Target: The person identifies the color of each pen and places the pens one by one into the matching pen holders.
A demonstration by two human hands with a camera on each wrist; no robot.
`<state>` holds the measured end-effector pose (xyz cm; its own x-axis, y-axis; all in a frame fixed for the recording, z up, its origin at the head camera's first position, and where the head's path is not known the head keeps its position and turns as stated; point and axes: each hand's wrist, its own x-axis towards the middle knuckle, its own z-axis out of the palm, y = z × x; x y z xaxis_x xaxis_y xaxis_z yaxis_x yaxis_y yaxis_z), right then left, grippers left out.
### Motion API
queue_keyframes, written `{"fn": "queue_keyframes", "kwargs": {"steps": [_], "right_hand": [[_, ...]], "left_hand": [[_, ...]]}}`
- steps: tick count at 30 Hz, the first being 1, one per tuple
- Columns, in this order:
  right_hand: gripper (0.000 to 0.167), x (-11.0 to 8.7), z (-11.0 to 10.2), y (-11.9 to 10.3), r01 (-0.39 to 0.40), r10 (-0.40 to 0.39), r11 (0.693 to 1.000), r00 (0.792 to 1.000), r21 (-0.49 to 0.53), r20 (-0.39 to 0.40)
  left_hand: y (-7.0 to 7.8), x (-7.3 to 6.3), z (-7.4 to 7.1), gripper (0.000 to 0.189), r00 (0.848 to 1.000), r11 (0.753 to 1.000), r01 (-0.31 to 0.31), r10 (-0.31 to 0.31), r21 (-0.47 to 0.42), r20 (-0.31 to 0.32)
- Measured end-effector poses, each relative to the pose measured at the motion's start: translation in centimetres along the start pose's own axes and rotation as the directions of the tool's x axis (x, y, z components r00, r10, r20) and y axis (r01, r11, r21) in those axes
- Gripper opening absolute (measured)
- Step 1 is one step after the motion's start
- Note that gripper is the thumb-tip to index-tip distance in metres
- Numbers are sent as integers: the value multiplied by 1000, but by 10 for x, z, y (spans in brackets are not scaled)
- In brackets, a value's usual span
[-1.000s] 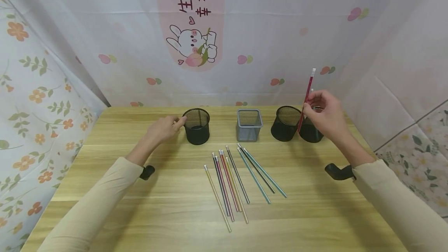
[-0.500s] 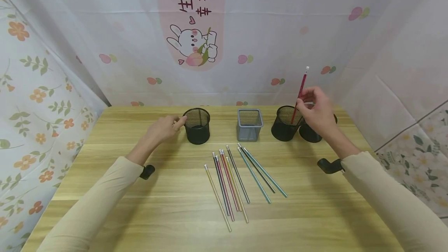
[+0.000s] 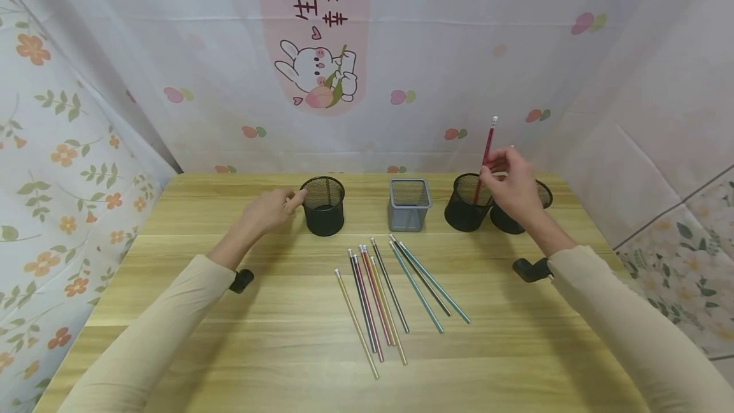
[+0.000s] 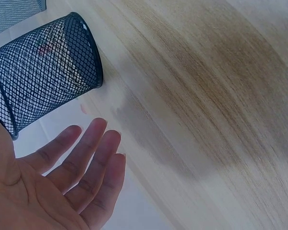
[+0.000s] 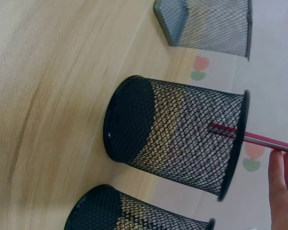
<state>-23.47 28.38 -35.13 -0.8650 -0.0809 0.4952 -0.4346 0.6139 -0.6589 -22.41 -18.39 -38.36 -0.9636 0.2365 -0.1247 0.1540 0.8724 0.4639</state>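
Observation:
My right hand (image 3: 512,183) pinches a red pencil (image 3: 489,145) near its middle, eraser end up. The pencil's lower end hangs inside a round black mesh pencil cup (image 3: 464,214); in the right wrist view its tip (image 5: 216,127) shows through the mesh, high above the cup's bottom. My left hand (image 3: 266,209) is at the rim of another round black mesh cup (image 3: 323,220), with thumb side against it. In the left wrist view that hand's four fingers (image 4: 93,158) are extended and hold nothing, below the cup (image 4: 48,67).
A square grey mesh cup (image 3: 407,217) stands between the black ones. Another round black cup (image 3: 508,220) is at the far right, partly behind my right hand. Several gold, red, dark and teal pencils (image 3: 421,292) lie on the wooden table (image 3: 275,349). A printed curtain (image 3: 413,132) hangs behind.
My right hand has moved left with the red pencil, from in front of the far-right cup, and the pencil's lower end has gone into the cup beside it. The left hand stays.

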Motion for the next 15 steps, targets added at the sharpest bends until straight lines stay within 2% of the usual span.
{"fn": "queue_keyframes", "kwargs": {"steps": [7, 15], "right_hand": [[15, 1, 6, 10, -40, 44, 997, 997, -63, 63], [15, -3, 6, 10, -51, 59, 997, 989, -63, 135]], "left_hand": [[0, 0, 0, 64, 1000, 1000, 6, -6, 4, 11], [-1, 0, 0, 68, 1000, 1000, 10, -10, 4, 14]]}}
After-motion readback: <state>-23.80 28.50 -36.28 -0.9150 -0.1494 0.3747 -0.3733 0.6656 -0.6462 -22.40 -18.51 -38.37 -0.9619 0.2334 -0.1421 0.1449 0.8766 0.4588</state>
